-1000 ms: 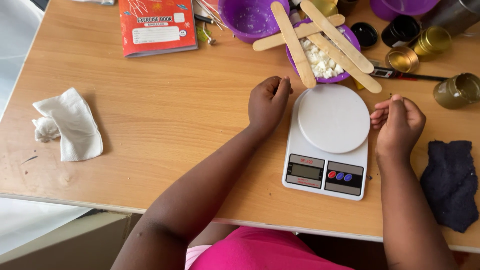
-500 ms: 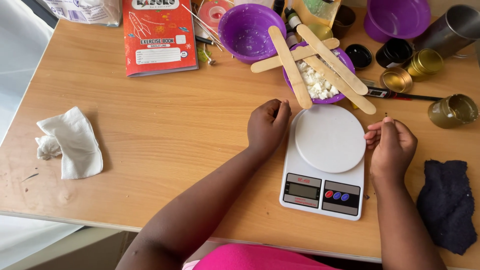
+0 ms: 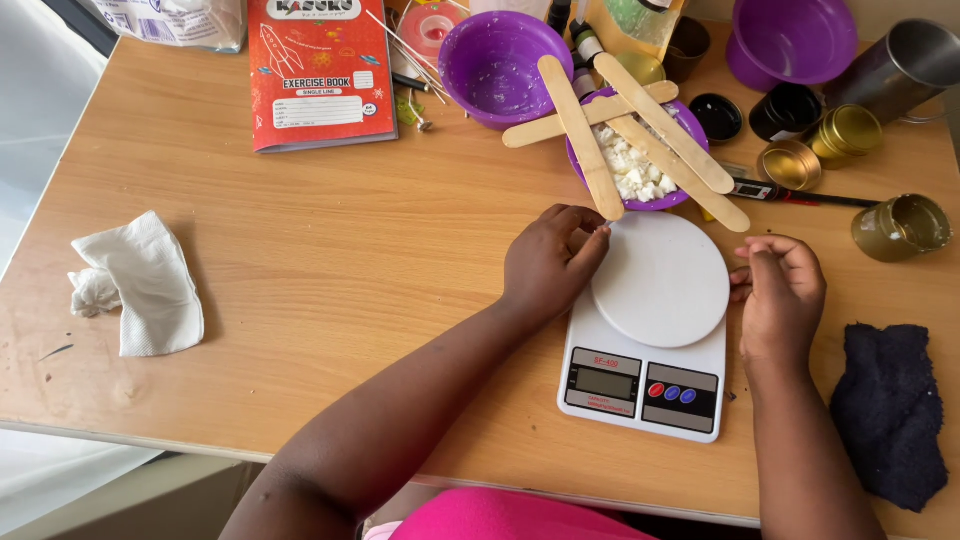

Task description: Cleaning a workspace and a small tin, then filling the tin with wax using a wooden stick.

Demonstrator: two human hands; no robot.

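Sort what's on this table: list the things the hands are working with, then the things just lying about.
In hand:
left hand and right hand, either side of the white kitchen scale
purple bowl of white chunks with wooden sticks across it, just behind

Lying about:
red exercise book
crumpled tissue
dark cloth
gold tins
empty purple bowl

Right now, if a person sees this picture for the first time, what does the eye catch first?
First comes the white scale in the middle of the table, with the left hand and right hand at either side of its round plate. Just behind it, wooden sticks lie crossed over a purple bowl of white chunks. A red book lies far left, and a crumpled tissue nearer on that side.
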